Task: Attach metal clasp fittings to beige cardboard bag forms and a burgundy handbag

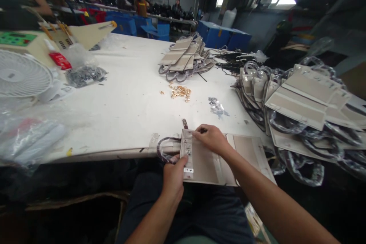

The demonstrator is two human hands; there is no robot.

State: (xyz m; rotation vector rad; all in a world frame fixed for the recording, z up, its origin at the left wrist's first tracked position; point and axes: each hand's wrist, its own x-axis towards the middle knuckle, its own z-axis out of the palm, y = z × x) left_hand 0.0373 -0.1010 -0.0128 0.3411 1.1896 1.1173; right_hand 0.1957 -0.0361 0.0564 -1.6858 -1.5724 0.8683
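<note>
A beige bag panel (204, 160) with a dark plastic-wrapped handle (163, 145) lies across the front edge of the table and over my lap. My left hand (174, 175) grips its left end, thumb on top near a small silver metal plate (188, 170). At the panel's upper left corner, the fingers of my right hand (211, 137) are pinched together against the surface; whatever they may hold is too small to make out. A short dark strap with metal on it (185, 123) sticks out beyond the panel's far edge.
Gold metal fittings (181, 92) and small silver plates (217, 106) lie on the white table (128, 84). Stacked bag panels stand at the back (185, 55) and right (303, 99). On the left are a white fan (21, 74) and a bag of dark pieces (85, 75).
</note>
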